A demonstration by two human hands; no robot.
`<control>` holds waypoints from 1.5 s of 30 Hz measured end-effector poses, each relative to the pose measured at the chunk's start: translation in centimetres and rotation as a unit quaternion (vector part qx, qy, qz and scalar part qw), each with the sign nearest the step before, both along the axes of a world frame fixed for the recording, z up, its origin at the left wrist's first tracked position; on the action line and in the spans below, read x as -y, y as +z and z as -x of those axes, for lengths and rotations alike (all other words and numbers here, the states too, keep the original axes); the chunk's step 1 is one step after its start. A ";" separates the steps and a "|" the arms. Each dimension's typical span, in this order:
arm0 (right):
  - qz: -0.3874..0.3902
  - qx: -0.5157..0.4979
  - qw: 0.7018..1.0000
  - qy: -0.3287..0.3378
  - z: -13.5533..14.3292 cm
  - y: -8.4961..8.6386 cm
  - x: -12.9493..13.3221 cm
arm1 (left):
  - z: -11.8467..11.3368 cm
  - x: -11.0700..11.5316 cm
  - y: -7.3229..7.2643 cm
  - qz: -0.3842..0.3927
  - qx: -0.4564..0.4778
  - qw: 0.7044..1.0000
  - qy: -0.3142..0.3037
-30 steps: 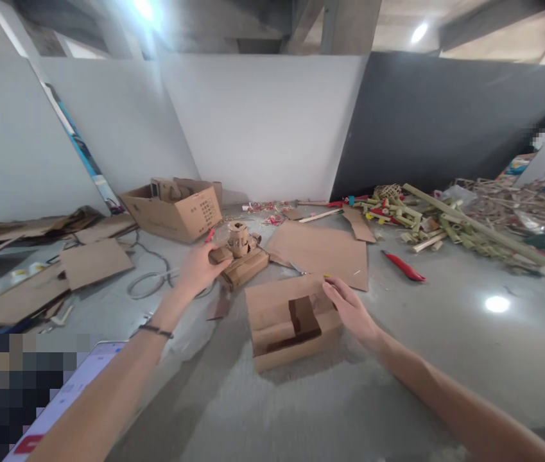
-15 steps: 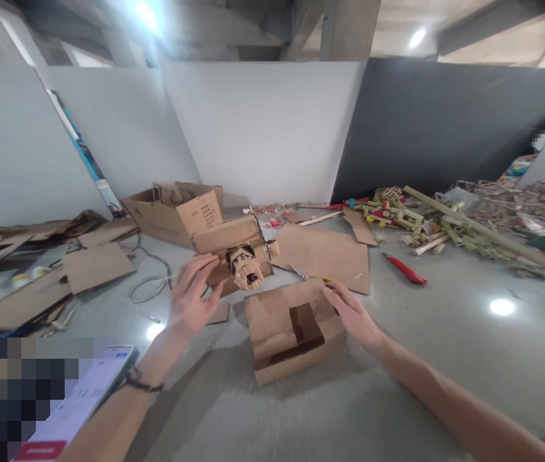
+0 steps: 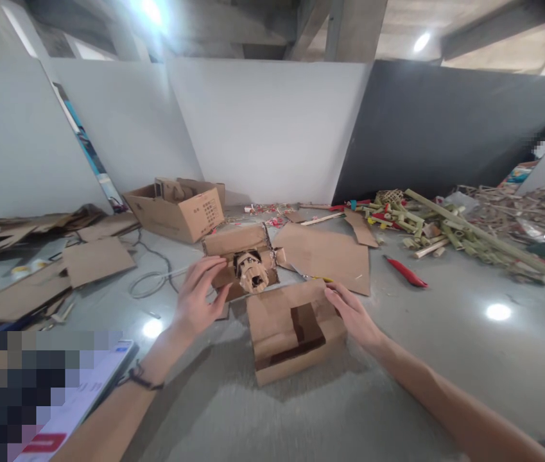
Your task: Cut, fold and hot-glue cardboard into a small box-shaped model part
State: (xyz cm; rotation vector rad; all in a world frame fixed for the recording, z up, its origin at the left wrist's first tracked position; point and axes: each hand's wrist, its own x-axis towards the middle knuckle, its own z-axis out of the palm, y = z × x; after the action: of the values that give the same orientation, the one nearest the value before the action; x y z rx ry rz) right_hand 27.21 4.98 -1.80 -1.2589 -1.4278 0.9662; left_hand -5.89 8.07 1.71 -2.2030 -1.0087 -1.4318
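Observation:
My left hand grips the left side of a cardboard assembly, its thumb and fingers around the edge. From the assembly's front sticks out a stubby round cardboard tube with ragged edges. Close in front of it, a small cardboard box rests on the grey surface, with a dark brown strip across its top. My right hand has its fingers and thumb closed on the box's far right edge. The fingertips of that hand are partly hidden.
A larger carton stands behind on the left. Flat cardboard lies beyond the box. A red-handled tool and bamboo pieces are at right. A looped cable and cardboard scraps lie left; a phone is near.
My left hand has shifted the cardboard assembly a little to the right and down, closer to the small box. My right hand and the box have hardly moved.

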 end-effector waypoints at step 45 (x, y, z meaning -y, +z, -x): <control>-0.108 0.158 0.974 0.119 -1.2 2.1 0.9 | -5.3 5.6 0.8 0.334 -0.362 0.867 -0.074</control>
State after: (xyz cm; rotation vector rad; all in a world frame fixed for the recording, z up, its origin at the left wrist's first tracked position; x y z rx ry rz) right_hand 28.40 4.06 0.27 -1.1311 -1.9127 0.7620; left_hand -0.62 2.45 2.55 -2.9772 -1.1428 -0.1601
